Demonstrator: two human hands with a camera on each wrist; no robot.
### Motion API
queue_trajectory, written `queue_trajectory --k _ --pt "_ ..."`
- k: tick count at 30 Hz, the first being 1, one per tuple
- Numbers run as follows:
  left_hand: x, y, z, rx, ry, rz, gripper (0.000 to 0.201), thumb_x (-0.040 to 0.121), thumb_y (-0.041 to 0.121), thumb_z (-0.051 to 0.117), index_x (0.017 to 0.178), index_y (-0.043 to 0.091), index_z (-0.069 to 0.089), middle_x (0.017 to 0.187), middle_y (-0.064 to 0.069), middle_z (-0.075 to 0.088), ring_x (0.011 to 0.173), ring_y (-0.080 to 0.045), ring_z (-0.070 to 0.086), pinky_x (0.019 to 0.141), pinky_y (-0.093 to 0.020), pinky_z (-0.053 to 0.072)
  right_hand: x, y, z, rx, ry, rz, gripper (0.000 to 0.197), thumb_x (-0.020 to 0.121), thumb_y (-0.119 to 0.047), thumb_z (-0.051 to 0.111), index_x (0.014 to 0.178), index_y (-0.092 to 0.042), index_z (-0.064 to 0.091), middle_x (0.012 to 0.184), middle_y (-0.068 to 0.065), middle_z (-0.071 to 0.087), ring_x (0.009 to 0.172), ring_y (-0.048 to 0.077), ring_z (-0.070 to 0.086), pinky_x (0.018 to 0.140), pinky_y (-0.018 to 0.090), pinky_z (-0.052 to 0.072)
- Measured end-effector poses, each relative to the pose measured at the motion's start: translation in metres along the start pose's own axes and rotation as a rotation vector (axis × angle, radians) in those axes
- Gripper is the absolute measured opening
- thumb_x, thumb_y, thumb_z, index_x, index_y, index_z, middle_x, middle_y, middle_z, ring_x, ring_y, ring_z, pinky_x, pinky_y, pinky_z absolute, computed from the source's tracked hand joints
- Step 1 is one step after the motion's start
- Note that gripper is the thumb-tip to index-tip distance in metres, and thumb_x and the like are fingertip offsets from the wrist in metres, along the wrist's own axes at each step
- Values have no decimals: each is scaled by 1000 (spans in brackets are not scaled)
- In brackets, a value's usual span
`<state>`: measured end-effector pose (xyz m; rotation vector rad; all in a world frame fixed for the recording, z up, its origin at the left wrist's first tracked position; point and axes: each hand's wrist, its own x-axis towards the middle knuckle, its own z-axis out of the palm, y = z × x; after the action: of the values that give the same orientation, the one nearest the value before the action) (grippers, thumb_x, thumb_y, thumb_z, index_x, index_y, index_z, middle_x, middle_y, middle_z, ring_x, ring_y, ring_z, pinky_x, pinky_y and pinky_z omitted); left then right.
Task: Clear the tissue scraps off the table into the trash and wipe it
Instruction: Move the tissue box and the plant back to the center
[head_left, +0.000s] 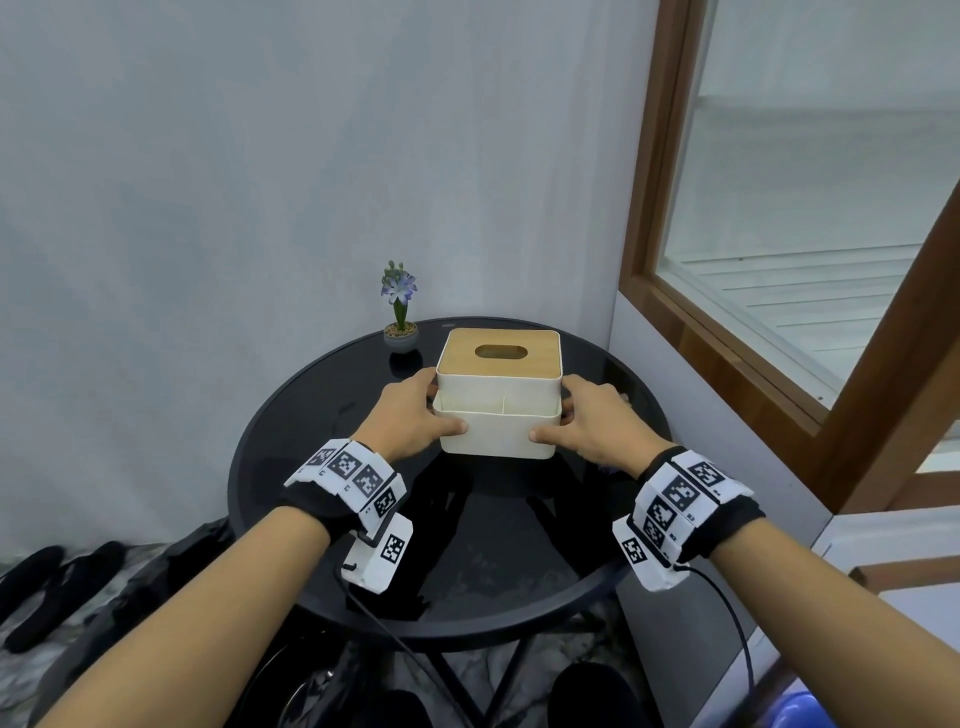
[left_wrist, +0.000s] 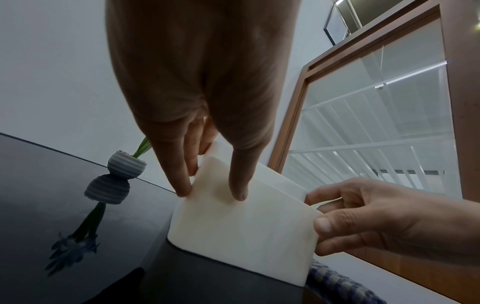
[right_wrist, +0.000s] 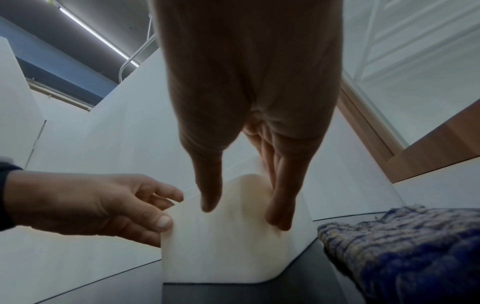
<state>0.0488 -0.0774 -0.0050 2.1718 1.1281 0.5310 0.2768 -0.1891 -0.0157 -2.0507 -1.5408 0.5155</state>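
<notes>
A cream tissue box (head_left: 498, 415) with a wooden slotted lid stands on the round black glass table (head_left: 311, 467). My left hand (head_left: 439, 410) grips its left side, thumb on the front face and fingers round the side. On the opposite side my right hand (head_left: 553, 421) holds it the same way. The left wrist view shows the left hand (left_wrist: 211, 193) on the box (left_wrist: 244, 226); the right wrist view shows the right hand (right_wrist: 242, 214) on the box (right_wrist: 228, 246). A blue-and-white cloth (right_wrist: 402, 246) lies on the table just right of the box. No tissue scraps show.
A small potted flower (head_left: 400, 312) stands at the table's back left, close to the box. The wall runs behind the table, and a wood-framed window (head_left: 727, 364) is at the right. Dark sandals (head_left: 47, 587) lie on the floor to the left.
</notes>
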Motion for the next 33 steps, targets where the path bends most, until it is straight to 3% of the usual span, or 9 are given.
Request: queue_trajectory --k 7,15,24,33 --pt "-3 0 2 29 9 -21 63 76 29 79 131 21 50 122 0 65 103 -17 65 92 -33 51 1 2 -3 -17 9 -17 67 75 -43 76 129 -20 45 126 7 58 105 22 60 89 38 53" --pt "5 3 8 76 45 -52 64 75 34 79 129 15 50 119 -4 64 100 -19 63 77 -25 46 10 -4 -19 8 -22 -41 60 77 -31 79 127 -14 51 123 5 62 105 22 62 94 42 52" --pt "17 3 8 64 77 -66 64 75 31 79 128 13 50 115 -6 66 98 -19 64 82 -30 52 34 -3 -24 32 -45 -69 57 78 -26 77 129 -15 55 120 4 65 99 18 64 89 32 51" --pt "25 3 9 80 83 -72 63 74 31 80 127 13 50 115 -6 65 97 -19 63 81 -28 50 42 0 -22 27 -44 -66 57 80 -26 75 132 -16 53 121 5 65 101 20 64 93 38 52"
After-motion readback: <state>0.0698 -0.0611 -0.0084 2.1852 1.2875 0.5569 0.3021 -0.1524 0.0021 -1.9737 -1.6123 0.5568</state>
